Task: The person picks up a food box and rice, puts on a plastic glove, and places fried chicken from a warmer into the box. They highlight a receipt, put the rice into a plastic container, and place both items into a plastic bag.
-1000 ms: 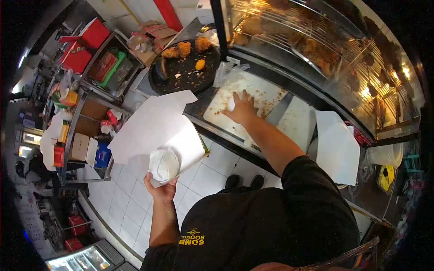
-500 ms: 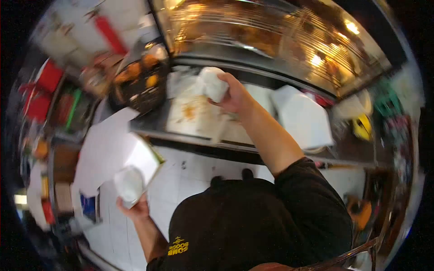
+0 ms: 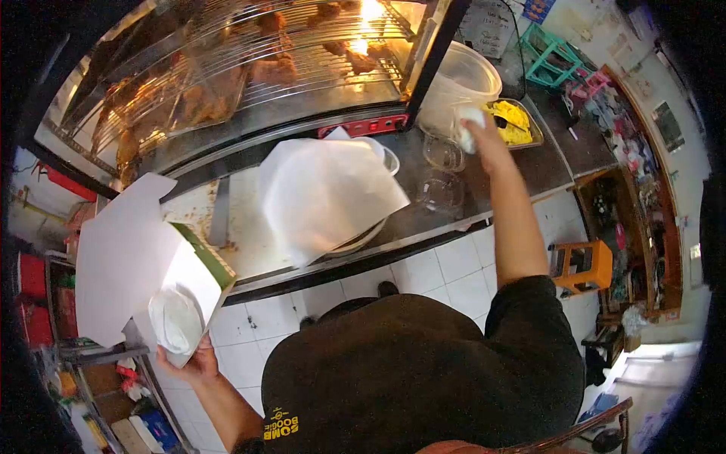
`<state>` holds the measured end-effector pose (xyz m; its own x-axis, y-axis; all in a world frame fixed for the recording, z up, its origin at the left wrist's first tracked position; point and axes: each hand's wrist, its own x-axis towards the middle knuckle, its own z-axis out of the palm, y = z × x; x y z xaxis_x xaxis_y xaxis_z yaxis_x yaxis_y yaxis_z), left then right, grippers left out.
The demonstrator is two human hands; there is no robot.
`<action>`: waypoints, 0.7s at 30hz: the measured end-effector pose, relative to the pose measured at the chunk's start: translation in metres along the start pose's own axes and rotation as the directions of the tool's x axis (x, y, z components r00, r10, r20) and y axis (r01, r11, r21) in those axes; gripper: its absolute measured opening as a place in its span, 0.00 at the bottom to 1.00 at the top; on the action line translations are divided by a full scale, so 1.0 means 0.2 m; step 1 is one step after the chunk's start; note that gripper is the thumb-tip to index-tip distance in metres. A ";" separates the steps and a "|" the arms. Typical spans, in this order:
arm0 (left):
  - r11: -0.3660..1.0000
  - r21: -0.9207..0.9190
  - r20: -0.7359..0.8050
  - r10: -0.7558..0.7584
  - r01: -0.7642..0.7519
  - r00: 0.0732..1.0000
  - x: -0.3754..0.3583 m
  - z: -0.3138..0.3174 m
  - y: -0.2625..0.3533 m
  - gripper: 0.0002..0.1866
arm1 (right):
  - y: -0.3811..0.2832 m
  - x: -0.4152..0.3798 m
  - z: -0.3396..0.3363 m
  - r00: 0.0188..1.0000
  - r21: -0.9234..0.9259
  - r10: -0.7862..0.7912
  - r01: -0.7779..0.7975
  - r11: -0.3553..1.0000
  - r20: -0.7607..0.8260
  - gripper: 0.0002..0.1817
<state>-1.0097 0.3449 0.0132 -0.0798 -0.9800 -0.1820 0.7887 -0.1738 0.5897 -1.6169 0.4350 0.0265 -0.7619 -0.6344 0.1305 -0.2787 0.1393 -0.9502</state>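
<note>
My left hand (image 3: 193, 363) grips the near end of an open takeaway box (image 3: 125, 261), white inside and green outside, with its lid spread to the left. A white paper-wrapped bundle (image 3: 175, 319) lies in the box, against my palm side; its contents are hidden. Out to the right, my right hand (image 3: 488, 140) is closed around another white wrapped bundle (image 3: 467, 130), slightly blurred. It is above the counter, close to clear plastic cups (image 3: 444, 153) and a tray of yellow packets (image 3: 513, 122).
A lit warming cabinet (image 3: 249, 83) with fried pieces on racks stands behind the counter. White paper sheets (image 3: 325, 197) lie over a round container. A clear tub (image 3: 461, 72) and a green plastic rack (image 3: 548, 57) stand at the right. An orange stool (image 3: 586, 268) is on the floor.
My view has turned right. My right hand has moved from above the stained tray to the right side of the counter, still holding the wrapped bundle. My left hand keeps the box.
</note>
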 end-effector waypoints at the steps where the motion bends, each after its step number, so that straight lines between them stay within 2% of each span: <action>1: 1.000 -0.007 -0.010 -0.018 0.018 1.000 -0.04 0.06 -0.13 0.38 | 0.24 0.14 -0.05 0.997 -0.246 -0.063 0.050 0.968 -0.043 0.32; 3: 0.999 -0.018 -0.023 -0.043 0.042 0.999 -0.12 0.18 -0.34 0.38 | 0.39 0.18 -0.02 0.989 -0.557 -0.072 -0.012 0.830 -0.129 0.34; 5: 0.997 0.022 -0.035 -0.075 0.075 0.997 -0.19 0.26 -0.50 0.38 | 0.69 0.25 0.05 0.990 -0.597 -0.090 0.009 0.802 -0.106 0.35; 7: 0.994 0.055 -0.100 -0.091 0.097 0.991 -0.27 0.38 -0.63 0.38 | 0.75 0.20 0.09 0.998 -0.665 -0.056 0.025 0.747 -0.025 0.36; 8: 0.993 0.060 -0.103 -0.095 0.102 0.990 -0.30 0.43 -0.68 0.38 | 0.94 0.24 0.12 0.982 -0.692 -0.183 0.167 0.702 0.051 0.36; 11: 0.987 0.045 0.110 -0.161 0.157 0.981 -0.38 0.58 -0.80 0.38 | 0.97 0.24 0.16 0.946 -0.862 -0.306 0.239 0.446 0.103 0.37; 12: 0.989 0.053 0.032 -0.139 0.137 0.990 -0.39 0.62 -0.84 0.38 | 0.86 0.24 0.12 0.940 -0.885 -0.292 0.280 0.371 0.175 0.40; 14: 0.980 0.105 0.052 -0.175 0.169 0.983 -0.39 0.74 -0.93 0.39 | 0.62 0.21 0.03 0.935 -0.582 -0.260 0.354 0.732 0.241 0.41; 15: 0.974 0.130 0.063 -0.195 0.185 0.979 -0.38 0.81 -0.98 0.40 | 0.50 0.18 -0.02 0.926 -0.380 -0.256 0.351 0.856 0.278 0.42; 16: 0.964 0.158 0.067 -0.226 0.213 0.972 -0.36 0.88 -1.05 0.40 | 0.36 0.08 -0.06 0.901 0.129 -0.033 -0.025 0.991 0.433 0.42; 17: 0.952 0.187 0.074 -0.259 0.242 0.963 -0.34 0.96 -1.14 0.40 | 0.24 -0.04 -0.11 0.758 0.497 0.058 -0.480 0.723 0.649 0.42; 18: 0.932 0.228 0.100 -0.311 0.282 0.945 -0.32 1.04 -1.22 0.40 | 0.15 -0.11 -0.17 0.658 0.570 -0.042 -0.617 0.543 0.752 0.42; 19: 0.906 0.271 0.126 -0.367 0.324 0.921 -0.31 1.11 -1.31 0.39 | 0.08 -0.18 -0.24 0.560 0.581 -0.169 -0.738 0.344 0.811 0.42; 20: 0.871 0.357 0.151 -0.410 0.337 0.900 -0.29 1.15 -1.41 0.39 | 0.01 -0.25 -0.33 0.621 0.637 -0.174 -0.687 0.349 0.764 0.44; 21: 0.827 0.442 0.172 -0.458 0.347 0.872 -0.28 1.19 -1.50 0.38 | 0.05 -0.28 -0.41 0.682 0.655 -0.101 -0.635 0.409 0.724 0.49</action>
<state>-1.3874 0.4288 0.0337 -0.5355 -0.7918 -0.2937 0.3549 -0.5266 0.7725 -1.6249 0.5339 0.0334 -0.0682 -0.9975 -0.0199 0.7532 -0.0384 -0.6566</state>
